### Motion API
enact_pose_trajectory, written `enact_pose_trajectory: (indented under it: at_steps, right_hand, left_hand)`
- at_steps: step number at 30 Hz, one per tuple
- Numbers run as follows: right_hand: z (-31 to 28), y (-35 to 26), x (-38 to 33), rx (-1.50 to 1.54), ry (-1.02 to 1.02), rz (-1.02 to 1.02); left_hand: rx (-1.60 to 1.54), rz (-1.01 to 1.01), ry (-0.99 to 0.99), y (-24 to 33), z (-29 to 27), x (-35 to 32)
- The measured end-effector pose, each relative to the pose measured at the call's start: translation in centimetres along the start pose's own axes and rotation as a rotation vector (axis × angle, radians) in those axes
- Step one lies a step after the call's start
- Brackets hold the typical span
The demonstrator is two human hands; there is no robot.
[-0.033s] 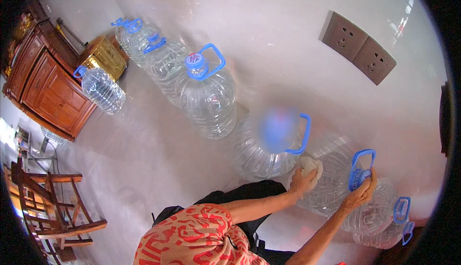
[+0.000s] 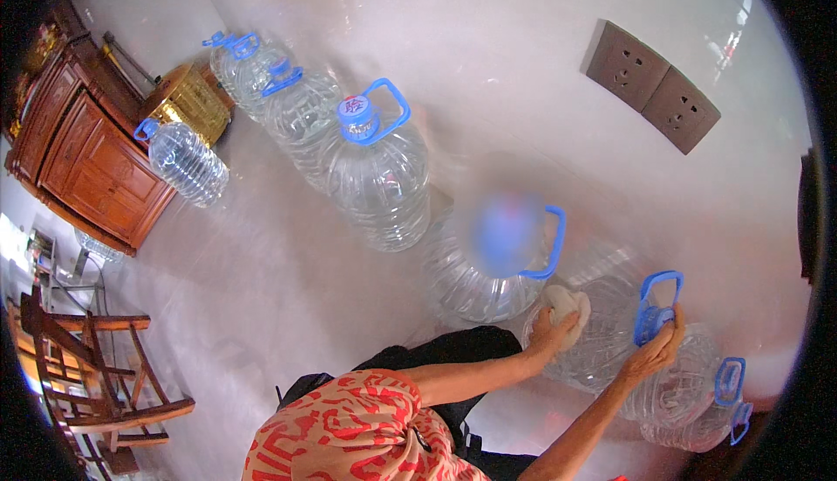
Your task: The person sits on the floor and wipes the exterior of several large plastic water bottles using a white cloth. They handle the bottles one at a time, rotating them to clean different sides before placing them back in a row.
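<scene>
Bunched up in my left hand (image 2: 549, 336) is a whitish cloth (image 2: 572, 313), pressed against the side of a large clear plastic water bottle (image 2: 602, 328). That bottle is tilted, its capped end pointing right. My right hand (image 2: 654, 350) grips it by the blue cap (image 2: 651, 326), beside its raised blue carry handle (image 2: 662, 277). Just left of the cloth stands another big bottle (image 2: 479, 285), its blue cap blurred. Beyond my right hand, more bottles (image 2: 684, 385) with blue handles are partly hidden behind the held one.
Several similar bottles (image 2: 379, 184) line the wall at the far left. One bottle (image 2: 187, 165) stands apart near a wooden cabinet (image 2: 96, 158) and a gold drum-shaped container (image 2: 187, 102). A wooden chair (image 2: 109, 376) is at left. Brown sockets (image 2: 652, 86) sit on the wall.
My left hand and the cloth have shifted very slightly along the bottle's side. My right hand keeps its grip on the cap.
</scene>
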State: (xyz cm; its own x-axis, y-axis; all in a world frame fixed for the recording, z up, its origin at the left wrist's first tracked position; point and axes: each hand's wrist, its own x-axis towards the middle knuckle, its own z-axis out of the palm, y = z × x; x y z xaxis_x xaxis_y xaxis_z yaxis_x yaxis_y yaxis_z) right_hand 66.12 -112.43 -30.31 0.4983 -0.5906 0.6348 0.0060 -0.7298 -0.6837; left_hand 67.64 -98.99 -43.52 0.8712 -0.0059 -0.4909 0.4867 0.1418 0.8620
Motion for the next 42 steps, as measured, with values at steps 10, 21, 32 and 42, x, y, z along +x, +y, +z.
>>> enact_pose_trajectory:
  at_steps: [10, 21, 32, 42]
  right_hand:
    - [-0.6, 1.3, 0.3, 0.005, 0.027, -0.045]
    - [-0.5, -1.5, 1.1, -0.021, 0.019, 0.039]
    - [-0.4, -1.4, 0.7, -0.042, 0.028, -0.011]
    - [-0.4, -1.9, 0.8, 0.01, 0.07, -0.015]
  left_hand:
    - [0.269, 0.749, -0.127, 5.7, 2.4, -4.2]
    - [0.54, 0.515, -0.335, 12.9, 6.9, 5.0]
    - [0.761, 0.668, -0.27, 6.2, 5.2, 11.4]
    - [0.252, 0.379, -0.168, 4.2, -0.7, 3.0]
